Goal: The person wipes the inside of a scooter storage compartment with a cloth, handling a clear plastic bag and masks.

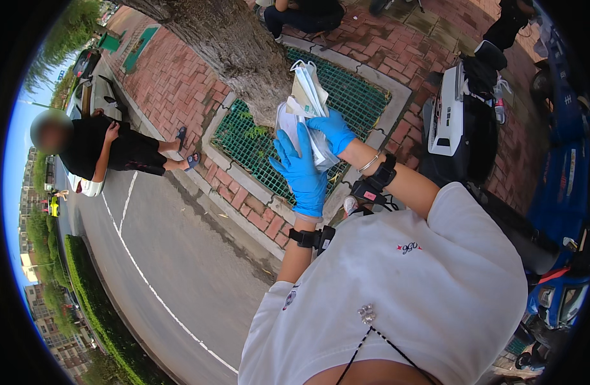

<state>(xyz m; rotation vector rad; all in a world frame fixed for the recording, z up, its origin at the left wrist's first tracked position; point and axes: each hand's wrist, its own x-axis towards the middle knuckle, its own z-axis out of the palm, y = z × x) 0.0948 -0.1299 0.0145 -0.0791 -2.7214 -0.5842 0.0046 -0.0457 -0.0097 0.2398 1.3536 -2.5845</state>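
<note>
Both my hands wear blue disposable gloves and are raised over a green tree grate [256, 144]. My right hand [334, 131] holds a bundle from its right side, its fingers curled over the front. In the bundle are a light-blue disposable face mask [312, 89] with white ear loops, a beige paper-like piece [300, 103] and a clear plastic bag [325, 153] with white contents. My left hand [302, 168] lies against the bundle's lower left, fingers straight and spread. Its thumb is hidden, so whether it grips the plastic is unclear.
A tree trunk [237, 57] rises close beyond my hands. On the left a person in black [107, 144] stands at the kerb by a pale car [80, 101]. Another person crouches [304, 17] beyond the grate. A white-and-black scooter [449, 110] and a blue vehicle [562, 187] stand right.
</note>
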